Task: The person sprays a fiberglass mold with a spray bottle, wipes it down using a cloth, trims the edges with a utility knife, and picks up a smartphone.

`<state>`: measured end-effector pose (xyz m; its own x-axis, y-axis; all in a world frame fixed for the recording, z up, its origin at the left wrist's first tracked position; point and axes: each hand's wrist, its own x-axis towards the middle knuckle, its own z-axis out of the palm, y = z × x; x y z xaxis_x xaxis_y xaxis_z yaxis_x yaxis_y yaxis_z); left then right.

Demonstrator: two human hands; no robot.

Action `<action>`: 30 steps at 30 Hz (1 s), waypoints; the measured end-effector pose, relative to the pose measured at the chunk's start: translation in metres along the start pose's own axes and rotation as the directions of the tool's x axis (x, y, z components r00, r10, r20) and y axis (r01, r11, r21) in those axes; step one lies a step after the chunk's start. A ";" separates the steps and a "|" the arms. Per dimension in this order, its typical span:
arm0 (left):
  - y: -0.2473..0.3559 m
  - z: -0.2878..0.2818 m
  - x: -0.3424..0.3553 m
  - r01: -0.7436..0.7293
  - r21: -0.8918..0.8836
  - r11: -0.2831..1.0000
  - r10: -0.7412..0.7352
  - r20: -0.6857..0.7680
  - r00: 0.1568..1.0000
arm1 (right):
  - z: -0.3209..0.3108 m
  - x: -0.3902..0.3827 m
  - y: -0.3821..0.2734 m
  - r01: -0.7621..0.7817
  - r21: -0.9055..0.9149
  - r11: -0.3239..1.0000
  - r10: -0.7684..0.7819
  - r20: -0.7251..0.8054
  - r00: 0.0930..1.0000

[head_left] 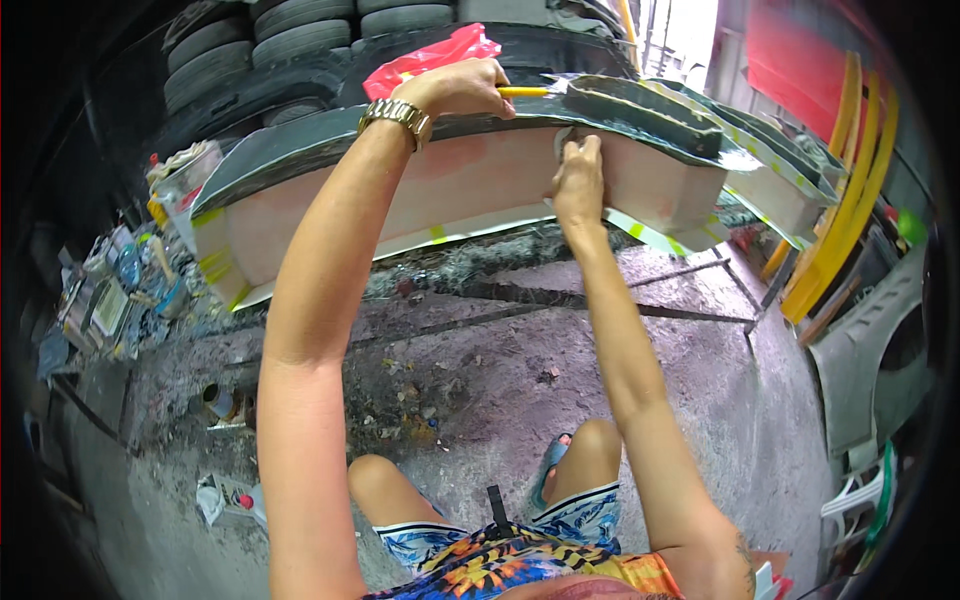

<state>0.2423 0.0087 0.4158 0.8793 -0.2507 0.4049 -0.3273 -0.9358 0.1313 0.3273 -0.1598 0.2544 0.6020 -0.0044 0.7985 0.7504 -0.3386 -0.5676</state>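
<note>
A long, curved moulded part (455, 175) stretches across in front of me, its pinkish-white side facing me and yellow-green tape strips along its edges. Over its dark upper rim is my left hand (465, 88), with a metal-band watch on the wrist and the fingers closed on a thin yellow handle (524, 92). The handle's pale, ragged end lies beside a raised dark section of the rim. My right hand (579, 182) presses against the pale side wall, fingers bent around a small greyish piece (564, 143), mostly hidden.
Behind the part are a red plastic bag (432, 62) and stacked tires (303, 40). Bottles and tubs (130, 265) crowd the left. Yellow curved strips (845, 200) and a grey panel (868, 345) stand at right. A can (218, 402) and a white container (228, 497) rest on the floor.
</note>
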 end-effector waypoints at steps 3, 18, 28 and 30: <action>-0.007 -0.020 -0.028 0.016 0.131 0.991 -0.005 -0.083 0.997 | 0.045 -0.026 -0.050 0.015 0.258 0.966 -0.007 -0.033 0.999; -0.007 -0.108 -0.326 0.093 -0.437 0.895 -0.393 -0.672 0.628 | 0.012 -0.022 -0.035 0.327 -0.331 0.885 -0.316 0.089 0.945; 0.033 0.142 -0.422 0.040 -0.990 0.138 -0.581 -0.048 0.812 | 0.115 -0.089 -0.151 0.794 0.025 0.607 -0.784 0.186 0.593; 0.031 0.168 -0.411 0.414 -0.910 0.033 -0.465 0.353 0.812 | 0.099 -0.072 -0.121 0.854 0.061 0.517 -0.842 0.216 0.494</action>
<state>-0.0716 0.0417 0.1016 0.9883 0.1438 -0.0513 0.0385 0.0905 0.9952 0.2208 -0.0253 0.2459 -0.2755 0.4860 0.8294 0.9186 -0.1212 0.3762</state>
